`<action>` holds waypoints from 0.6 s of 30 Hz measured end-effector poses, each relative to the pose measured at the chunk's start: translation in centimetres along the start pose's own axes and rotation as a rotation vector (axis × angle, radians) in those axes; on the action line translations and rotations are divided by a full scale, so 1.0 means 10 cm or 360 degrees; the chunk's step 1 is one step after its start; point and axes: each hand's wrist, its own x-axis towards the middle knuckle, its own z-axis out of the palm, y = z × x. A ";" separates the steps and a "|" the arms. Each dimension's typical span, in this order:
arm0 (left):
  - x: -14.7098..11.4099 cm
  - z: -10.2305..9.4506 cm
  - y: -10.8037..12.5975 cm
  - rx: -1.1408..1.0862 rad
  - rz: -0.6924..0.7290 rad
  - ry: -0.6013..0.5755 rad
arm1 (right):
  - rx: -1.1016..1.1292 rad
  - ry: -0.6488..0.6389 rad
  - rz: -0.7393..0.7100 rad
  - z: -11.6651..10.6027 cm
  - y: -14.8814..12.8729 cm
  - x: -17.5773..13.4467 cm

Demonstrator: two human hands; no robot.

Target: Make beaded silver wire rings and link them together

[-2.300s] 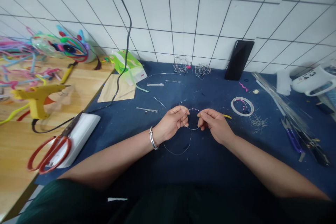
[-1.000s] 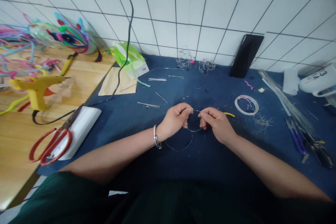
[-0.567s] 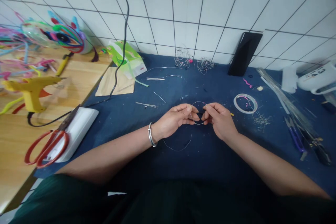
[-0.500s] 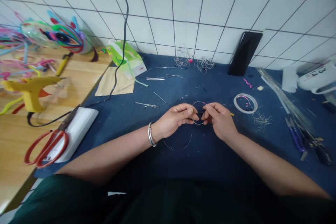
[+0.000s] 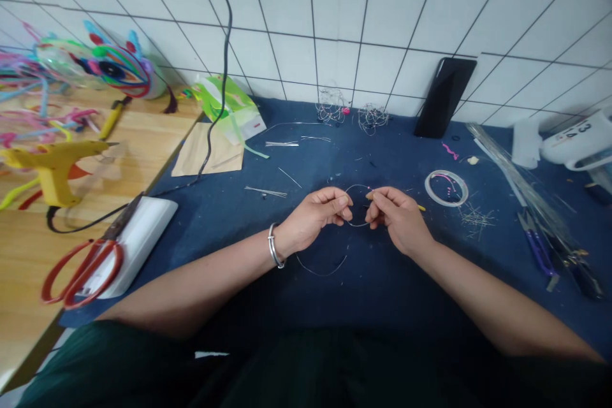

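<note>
Between my hands a thin wire loop (image 5: 357,186) is held above the dark blue cloth. My left hand (image 5: 325,213), with a silver bangle (image 5: 273,246) at the wrist, pinches the loop's left side. On the other side my right hand (image 5: 393,215) pinches it with thumb and forefinger, and a tiny pink bead (image 5: 370,189) shows by those fingertips. A loose curved wire (image 5: 321,273) lies on the cloth just below. To the right of my right hand is a white ring-shaped dish (image 5: 427,190) with small pink pieces inside.
Short wires (image 5: 266,192) and a pile of pins (image 5: 478,219) lie about. Tangled wire bundles (image 5: 373,117) and a black phone (image 5: 444,99) are against the tiled wall. Purple-handled snips (image 5: 540,252) lie right; red-handled scissors (image 5: 117,266) and a yellow glue gun (image 5: 57,169) left.
My left hand has shifted slightly left, away from my right hand, so more of the wire loop shows between them. My right hand has hardly moved.
</note>
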 end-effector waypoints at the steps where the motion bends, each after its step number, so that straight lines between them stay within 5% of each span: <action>1: 0.00 0.00 0.00 0.0031 0.0007 -0.0009 | 0.0001 -0.0005 0.0005 0.00 0.00 0.00; 18: -0.02 0.00 0.03 0.0584 0.0160 -0.0061 | -0.0210 -0.0056 0.0001 -0.03 0.01 0.00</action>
